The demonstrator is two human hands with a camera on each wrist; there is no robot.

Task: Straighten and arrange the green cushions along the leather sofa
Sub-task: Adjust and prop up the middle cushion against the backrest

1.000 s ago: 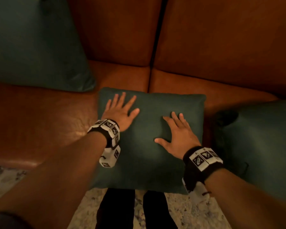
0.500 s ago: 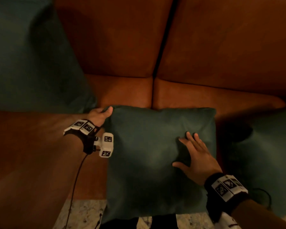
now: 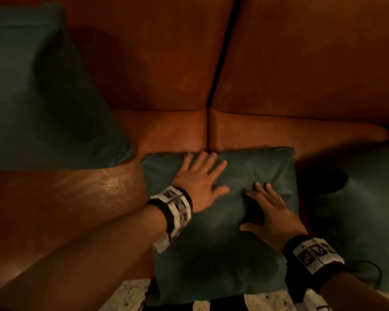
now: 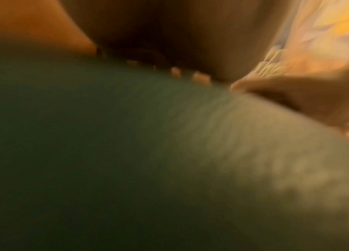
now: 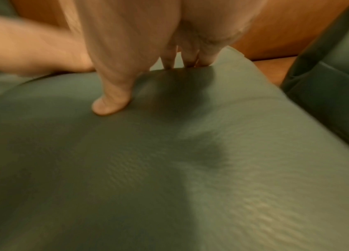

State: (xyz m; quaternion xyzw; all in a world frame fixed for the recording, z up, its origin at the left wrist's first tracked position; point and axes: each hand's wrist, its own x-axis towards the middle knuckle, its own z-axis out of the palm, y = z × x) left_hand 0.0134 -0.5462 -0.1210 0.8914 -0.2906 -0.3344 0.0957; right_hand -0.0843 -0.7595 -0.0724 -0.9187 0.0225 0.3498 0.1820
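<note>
A small green cushion (image 3: pixel 220 243) lies flat on the brown leather sofa seat (image 3: pixel 61 209), over the seam between two seat pads. My left hand (image 3: pixel 200 176) lies flat on its upper left part, fingers spread and straight. My right hand (image 3: pixel 270 212) presses on its right half, fingers straight and thumb out. In the right wrist view the thumb (image 5: pixel 113 101) and fingertips (image 5: pixel 188 61) dent the cushion (image 5: pixel 169 161). The left wrist view is blurred; it shows green fabric (image 4: pixel 104 152) and my right hand (image 4: pixel 310 100).
A large green cushion (image 3: pixel 38 93) leans against the sofa back (image 3: pixel 312 59) at the left. Another green cushion (image 3: pixel 368 209) lies at the right, close beside the small one. A pale patterned rug (image 3: pixel 126 295) and my dark trouser legs (image 3: pixel 225 305) show at the bottom.
My left hand left the cushion's upper left corner and now lies flat on top of it. My right hand slid toward the cushion's middle. The view shifted slightly.
</note>
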